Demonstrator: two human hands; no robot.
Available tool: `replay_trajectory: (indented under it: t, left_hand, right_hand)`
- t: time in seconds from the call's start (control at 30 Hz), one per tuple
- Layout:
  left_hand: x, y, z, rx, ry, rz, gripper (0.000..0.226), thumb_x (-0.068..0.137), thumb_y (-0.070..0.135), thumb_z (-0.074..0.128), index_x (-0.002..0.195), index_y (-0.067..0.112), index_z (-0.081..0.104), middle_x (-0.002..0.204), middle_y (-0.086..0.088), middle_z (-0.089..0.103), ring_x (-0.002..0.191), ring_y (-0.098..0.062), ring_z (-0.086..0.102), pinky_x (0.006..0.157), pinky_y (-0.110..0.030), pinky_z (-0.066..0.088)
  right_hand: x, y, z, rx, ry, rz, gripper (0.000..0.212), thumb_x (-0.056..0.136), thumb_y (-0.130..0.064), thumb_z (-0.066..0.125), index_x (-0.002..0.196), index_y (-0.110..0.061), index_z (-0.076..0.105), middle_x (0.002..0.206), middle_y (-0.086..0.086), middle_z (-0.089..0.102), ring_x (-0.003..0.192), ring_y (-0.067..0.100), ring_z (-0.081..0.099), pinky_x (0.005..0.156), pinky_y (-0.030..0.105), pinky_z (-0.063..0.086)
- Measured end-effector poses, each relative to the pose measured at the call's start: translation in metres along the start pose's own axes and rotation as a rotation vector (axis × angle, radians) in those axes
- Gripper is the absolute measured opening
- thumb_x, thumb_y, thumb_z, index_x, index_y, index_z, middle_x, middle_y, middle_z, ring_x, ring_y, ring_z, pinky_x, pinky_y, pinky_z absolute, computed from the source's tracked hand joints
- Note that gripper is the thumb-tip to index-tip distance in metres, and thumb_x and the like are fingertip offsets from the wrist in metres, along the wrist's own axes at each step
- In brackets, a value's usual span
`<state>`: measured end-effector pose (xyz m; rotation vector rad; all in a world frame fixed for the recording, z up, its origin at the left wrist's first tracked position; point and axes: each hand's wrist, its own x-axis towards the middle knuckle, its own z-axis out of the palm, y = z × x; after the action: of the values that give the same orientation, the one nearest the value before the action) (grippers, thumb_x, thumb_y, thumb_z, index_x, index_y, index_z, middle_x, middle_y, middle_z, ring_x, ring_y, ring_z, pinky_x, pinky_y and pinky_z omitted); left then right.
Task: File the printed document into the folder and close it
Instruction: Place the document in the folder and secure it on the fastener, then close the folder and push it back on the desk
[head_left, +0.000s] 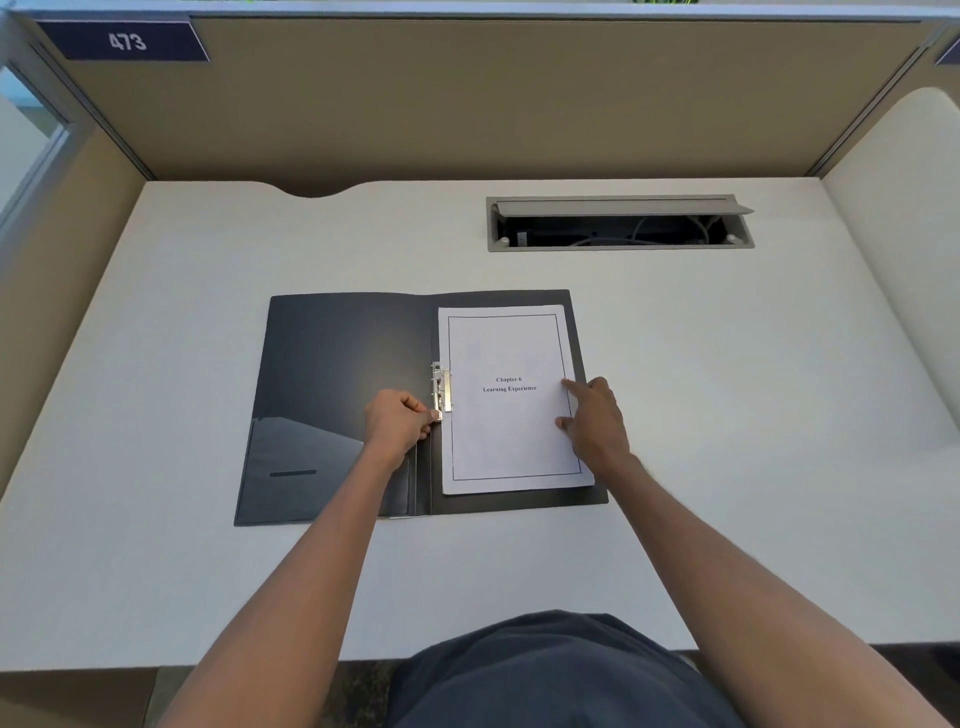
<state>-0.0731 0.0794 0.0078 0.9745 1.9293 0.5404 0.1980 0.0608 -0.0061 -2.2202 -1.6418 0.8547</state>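
Observation:
A black folder lies open flat on the white desk. The printed document, its top page reading "Chapter 6 Learning Experience", lies on the folder's right half. A metal clip runs along the spine at the paper's left edge. My left hand pinches the lower end of that clip with thumb and fingers. My right hand rests on the paper's right edge, index finger and thumb spread and pressing the sheets down.
The white desk sits inside beige partition walls. An open grey cable tray with wires is set into the desk at the back right. A sign reading 473 hangs on the back panel.

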Motion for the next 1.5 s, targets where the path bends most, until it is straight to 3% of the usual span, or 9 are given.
replay_trajectory:
  t: [0.23,0.4,0.6,0.73,0.9,1.13,1.23,1.37,1.5]
  left_hand:
    - [0.005,-0.007,-0.007,0.063,-0.032,0.073,0.009,0.087,0.013,0.082,0.082,0.007,0.077,0.07,-0.006,0.074,0.06,-0.014,0.063,0.066,-0.032,0.059]
    - [0.011,-0.011,-0.02,0.089,0.057,0.166,0.011,0.091,0.015,0.074,0.081,0.012,0.078,0.079,-0.012,0.078,0.073,-0.021,0.07,0.079,-0.033,0.058]
    - [0.026,-0.019,-0.06,0.221,0.284,0.256,0.021,0.093,0.013,0.064,0.107,0.008,0.079,0.107,-0.015,0.078,0.103,-0.035,0.071,0.099,-0.04,0.053]
    - [0.037,-0.027,-0.087,0.325,0.417,0.197,0.032,0.097,0.021,0.062,0.127,0.013,0.07,0.133,-0.018,0.063,0.127,-0.039,0.055,0.108,-0.053,0.04]
    - [0.047,-0.036,-0.115,0.391,0.405,0.047,0.059,0.102,0.034,0.057,0.154,0.01,0.043,0.155,-0.027,0.039,0.145,-0.046,0.034,0.118,-0.059,0.03]
    - [0.054,-0.036,-0.137,0.271,0.37,-0.094,0.053,0.103,0.037,0.054,0.14,0.0,0.045,0.142,-0.025,0.056,0.134,-0.048,0.049,0.111,-0.059,0.036]
    - [0.049,-0.027,-0.148,0.246,0.441,-0.061,0.047,0.1,0.033,0.057,0.128,-0.005,0.056,0.133,-0.028,0.061,0.127,-0.049,0.055,0.107,-0.056,0.043]
    - [0.028,0.001,-0.168,0.201,0.508,0.044,0.032,0.095,0.023,0.057,0.092,-0.005,0.073,0.1,-0.03,0.072,0.101,-0.05,0.066,0.088,-0.048,0.054]
    - [0.002,0.032,-0.179,0.172,0.553,0.169,0.023,0.093,0.01,0.056,0.098,0.001,0.077,0.1,-0.024,0.076,0.098,-0.045,0.068,0.082,-0.037,0.051]
  right_hand:
    - [-0.007,0.0,-0.001,-0.006,0.016,-0.001,0.064,0.092,-0.012,0.071,0.15,-0.013,0.043,0.134,0.008,0.049,0.13,0.028,0.046,0.098,0.043,0.05]
    - [-0.024,-0.013,0.01,-0.242,0.13,-0.09,0.053,0.096,-0.027,0.065,0.144,-0.011,0.049,0.144,0.008,0.048,0.133,0.027,0.045,0.095,0.041,0.052]
    - [-0.053,-0.035,0.037,-0.396,0.139,-0.281,0.063,0.103,-0.034,0.051,0.157,-0.008,0.033,0.167,0.014,0.025,0.155,0.029,0.024,0.126,0.038,0.022]
    - [-0.068,-0.05,0.057,-0.41,0.022,-0.405,0.069,0.106,-0.04,0.04,0.162,-0.009,0.015,0.171,0.011,0.006,0.159,0.026,0.007,0.13,0.037,0.013]
    - [-0.08,-0.067,0.076,-0.446,-0.073,-0.469,0.073,0.107,-0.043,0.037,0.163,-0.011,0.003,0.171,0.01,-0.005,0.159,0.027,0.001,0.13,0.039,0.01]
    - [-0.091,-0.062,0.09,-0.545,-0.163,-0.44,0.069,0.108,-0.044,0.034,0.162,-0.008,0.009,0.171,0.015,0.004,0.159,0.032,0.006,0.129,0.045,0.015]
    - [-0.092,-0.062,0.091,-0.584,-0.17,-0.445,0.067,0.109,-0.043,0.031,0.161,-0.005,0.013,0.17,0.017,0.007,0.158,0.034,0.007,0.128,0.046,0.016]
    - [-0.091,-0.064,0.091,-0.594,-0.15,-0.454,0.06,0.109,-0.037,0.031,0.159,-0.004,0.019,0.169,0.018,0.014,0.156,0.036,0.014,0.126,0.047,0.022]
    - [-0.09,-0.066,0.087,-0.576,-0.142,-0.45,0.055,0.109,-0.034,0.033,0.156,-0.006,0.027,0.166,0.017,0.022,0.154,0.036,0.022,0.124,0.046,0.028]
